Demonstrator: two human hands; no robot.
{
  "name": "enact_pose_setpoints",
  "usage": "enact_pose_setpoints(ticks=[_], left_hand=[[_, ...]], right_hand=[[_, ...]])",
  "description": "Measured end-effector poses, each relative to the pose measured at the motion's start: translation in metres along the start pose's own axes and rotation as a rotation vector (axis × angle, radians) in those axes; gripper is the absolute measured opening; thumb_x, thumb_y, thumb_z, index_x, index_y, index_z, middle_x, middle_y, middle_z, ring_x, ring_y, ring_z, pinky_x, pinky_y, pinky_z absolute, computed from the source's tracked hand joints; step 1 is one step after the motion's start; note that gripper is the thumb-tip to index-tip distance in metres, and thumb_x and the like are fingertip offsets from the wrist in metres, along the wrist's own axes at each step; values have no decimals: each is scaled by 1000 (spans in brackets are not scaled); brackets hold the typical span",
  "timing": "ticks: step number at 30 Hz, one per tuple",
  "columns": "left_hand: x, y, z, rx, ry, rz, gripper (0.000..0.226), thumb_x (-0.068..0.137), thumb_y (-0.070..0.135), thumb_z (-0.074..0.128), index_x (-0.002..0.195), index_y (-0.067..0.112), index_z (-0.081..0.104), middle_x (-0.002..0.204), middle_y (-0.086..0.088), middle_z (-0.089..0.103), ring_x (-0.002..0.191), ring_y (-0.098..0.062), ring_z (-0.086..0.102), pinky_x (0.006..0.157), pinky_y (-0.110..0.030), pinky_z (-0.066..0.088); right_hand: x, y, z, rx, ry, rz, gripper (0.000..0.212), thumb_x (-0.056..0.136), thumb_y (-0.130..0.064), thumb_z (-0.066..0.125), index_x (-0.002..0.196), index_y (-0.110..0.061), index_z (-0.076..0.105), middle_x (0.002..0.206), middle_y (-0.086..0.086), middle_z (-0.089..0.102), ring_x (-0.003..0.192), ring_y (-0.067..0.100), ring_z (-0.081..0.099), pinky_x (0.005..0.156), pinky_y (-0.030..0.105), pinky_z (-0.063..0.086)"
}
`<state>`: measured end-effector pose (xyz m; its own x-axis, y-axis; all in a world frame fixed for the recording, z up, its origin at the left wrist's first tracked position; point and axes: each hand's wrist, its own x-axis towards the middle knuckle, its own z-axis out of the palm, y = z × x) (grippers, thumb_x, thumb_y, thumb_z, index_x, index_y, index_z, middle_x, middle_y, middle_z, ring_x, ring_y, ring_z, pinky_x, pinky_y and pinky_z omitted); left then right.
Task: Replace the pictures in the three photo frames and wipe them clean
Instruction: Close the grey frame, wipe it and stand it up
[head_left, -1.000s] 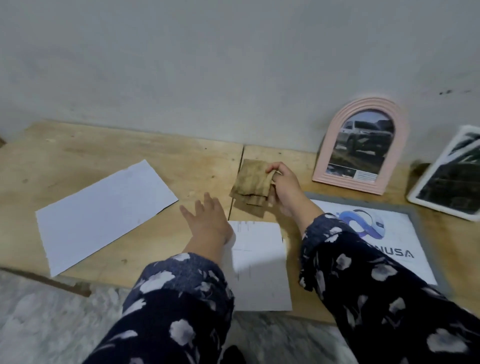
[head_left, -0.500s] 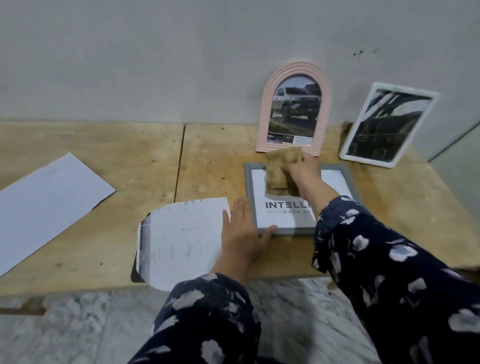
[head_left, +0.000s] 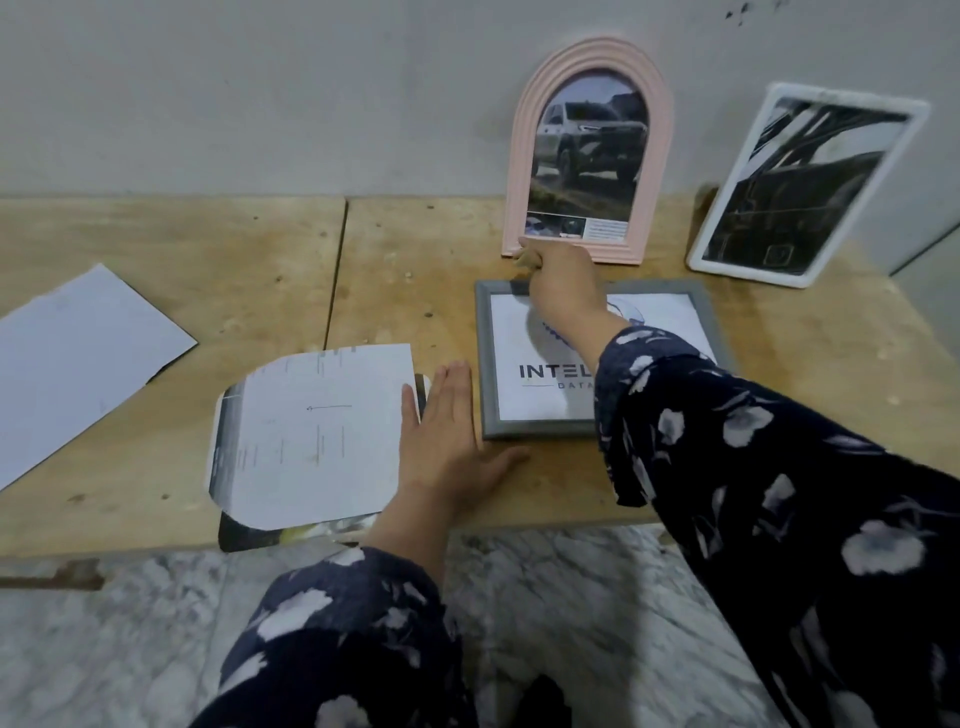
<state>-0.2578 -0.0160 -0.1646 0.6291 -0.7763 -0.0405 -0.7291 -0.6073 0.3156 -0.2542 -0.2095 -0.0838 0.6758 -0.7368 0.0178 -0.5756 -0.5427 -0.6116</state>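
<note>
At the far edge of the wooden table (head_left: 156, 244), I note the right hand (head_left: 563, 283) reaching over the top left corner of the grey frame (head_left: 485, 364), which lies flat. Its fingers are curled round a brown cloth (head_left: 525, 255), of which only a scrap shows; I judge the wiping of this frame to be under way. The left hand (head_left: 447, 441) lies flat beside the frame's left edge, fingers straight and together, thumb along the near edge, apparently bracing it against sliding. The pink arched frame (head_left: 589, 150) and white frame (head_left: 810, 182) lean on the wall behind, both holding pictures. Loose paper sheets (head_left: 311, 436) lie to the left.
</note>
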Motion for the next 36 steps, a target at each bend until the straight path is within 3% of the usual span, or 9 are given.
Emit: enact_pose_setpoints(ticks=[3,6,10,12,17,26,30,33,36], left_hand=[[3,6,7,40,14,16,115,75,84,33,152,5,2,161,-7,10,149,-18,2,117,-50,-9],[4,11,19,58,85,-11,111,74,83,25,151,3,22,158,-10,21,148,-20,12,117,-53,-2],[6,11,22,35,121,-23,110,72,82,25,151,6,21,159,-7,18,148,-17,10,117,-54,-4],[8,12,20,54,114,-20,109,72,81,25,153,8,16,160,-6,14,148,-17,7,116,-56,-6],[9,13,15,129,15,-50,105,75,83,23,153,19,-5,161,5,-6,148,-13,-10,113,-56,-16],[9,14,10,144,-50,-78,108,71,86,6,152,18,-14,161,5,-10,147,-11,-14,114,-56,-12],[6,14,9,121,-10,-70,105,74,87,11,152,22,-12,161,7,-9,147,-11,-10,114,-56,-12],[7,13,11,117,16,-55,103,75,86,17,153,23,-9,161,8,-6,148,-11,-8,115,-55,-12],[8,10,15,86,43,-48,103,74,85,21,154,24,-4,161,9,-2,148,-11,-5,115,-53,-12]], right_hand=[[-1,0,14,-62,-47,-61,30,96,-13,44,114,-16,67,116,6,67,110,28,59,91,33,46],[-9,7,34,-250,-222,-154,34,81,3,46,109,-8,61,112,9,62,106,33,58,85,34,47],[-19,17,42,-398,-290,-203,66,84,11,39,145,-15,35,147,5,42,130,29,41,94,31,33],[-20,17,38,-363,-297,-199,69,87,10,37,149,-19,30,153,2,36,136,25,35,99,27,30],[-43,27,32,-332,-328,-239,67,85,7,40,145,-22,40,149,0,42,131,24,43,100,31,39],[-98,50,7,-262,-473,-280,51,90,-2,46,136,-22,53,138,1,56,126,22,49,107,31,36],[-82,41,-22,-81,-666,-160,34,85,5,51,101,-15,73,114,-2,70,106,13,63,101,32,46],[-42,31,-44,114,-519,-22,34,79,15,41,84,-3,70,94,-3,70,85,7,63,92,36,53],[-1,23,-44,-19,-274,-123,35,83,9,43,93,-8,72,104,-1,71,92,13,60,84,26,48]])
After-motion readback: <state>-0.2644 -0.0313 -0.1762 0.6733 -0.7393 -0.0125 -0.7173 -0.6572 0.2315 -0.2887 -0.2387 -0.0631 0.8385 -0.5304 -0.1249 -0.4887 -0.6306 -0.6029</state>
